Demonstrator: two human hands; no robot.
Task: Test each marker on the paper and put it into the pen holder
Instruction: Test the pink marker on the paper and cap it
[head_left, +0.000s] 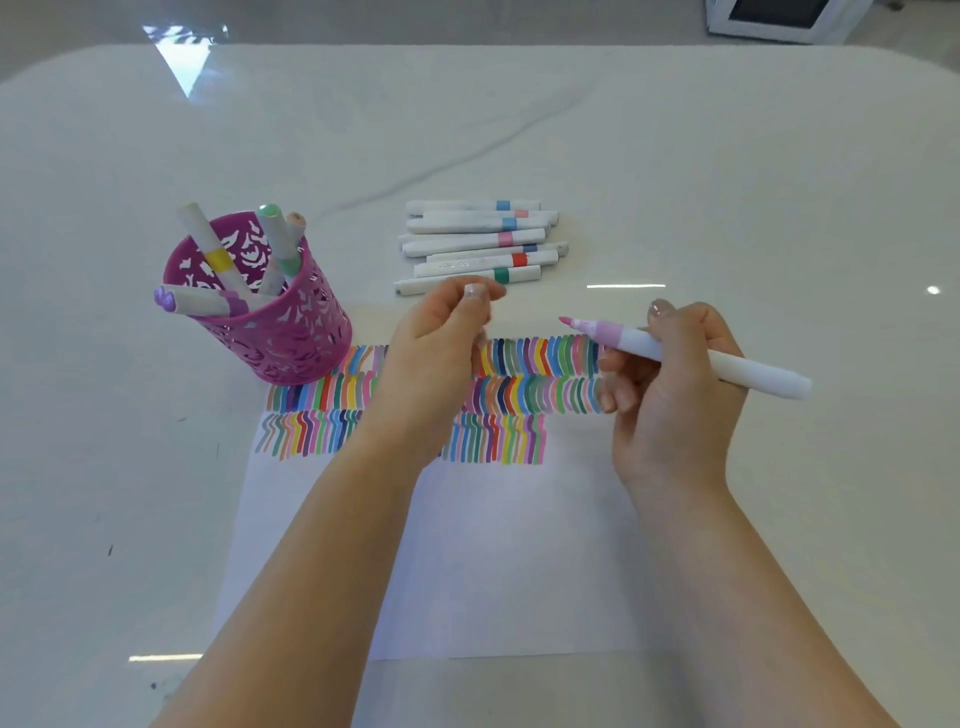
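We see our right hand (670, 395) grasping an uncapped pink marker (691, 356) by its barrel, held above the right edge of the paper (509, 561). Its tip points left and its white tail points toward the table's (727, 182) right edge. Our left hand (436, 353) hovers over the far half of the sheet with fingers curled toward the thumb. Blur there keeps us from telling whether they pinch anything.

The paper lies in the middle of the table, its near edge close to the table's near edge. Three rows of coloured strokes (519, 395) fill its far part, and the near part is white.

The purple pen holder (291, 332) stands at the sheet's far left corner, with four markers (218, 254) leaning out of it. A pile of capped markers (478, 244) lies just beyond the sheet's far edge, parallel to it and well apart from the holder.

Broad tabletop stretches from the pile to the far edge, from the sheet to the right edge, and from the holder to the left edge.
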